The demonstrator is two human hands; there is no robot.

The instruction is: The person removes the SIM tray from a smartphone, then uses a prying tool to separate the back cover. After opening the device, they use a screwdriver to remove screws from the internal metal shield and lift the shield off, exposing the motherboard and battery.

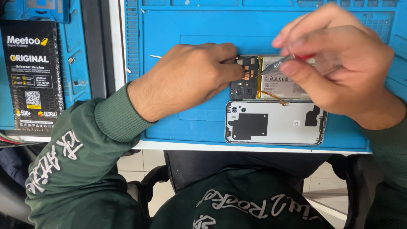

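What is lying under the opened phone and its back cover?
A blue work mat lies under the opened phone and back cover. The right hand hides the phone's far end.

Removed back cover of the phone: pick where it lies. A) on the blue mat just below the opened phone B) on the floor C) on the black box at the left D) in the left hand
A: the removed back cover lies inner side up on the blue mat, directly below the opened phone, which the left hand steadies and the right hand works on with a tool.
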